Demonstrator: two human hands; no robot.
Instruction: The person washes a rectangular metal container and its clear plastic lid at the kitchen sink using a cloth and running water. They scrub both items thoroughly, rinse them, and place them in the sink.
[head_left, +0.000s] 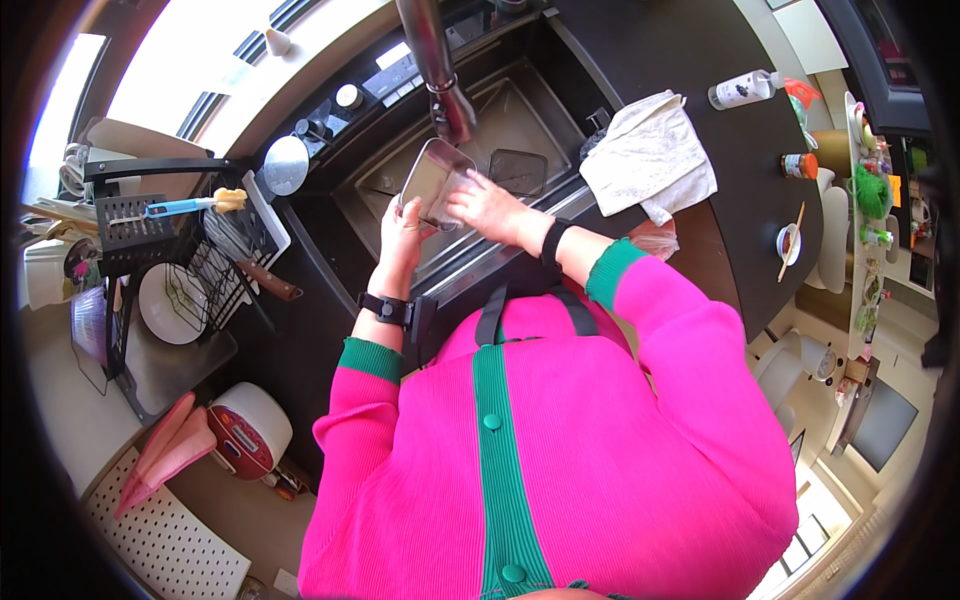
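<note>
Over a metal sink (352, 202), my left hand (403, 236) grips the near left side of a small rectangular metal container (435, 176), which is tilted. My right hand (487, 208) lies at the container's right side, its fingers partly over the opening; whether they grip anything is unclear. Just above the container is the spout head of a metal faucet (454, 112). A dark rectangular mesh piece (518, 172) lies in the basin beyond my right hand.
A white cloth (651, 154) lies right of the sink, a clear bottle (745, 90) beyond it. Left stands a black dish rack (214, 277) with a white bowl (172, 303) and a wooden-handled utensil (268, 281). A red and white rice cooker (251, 431) is at lower left.
</note>
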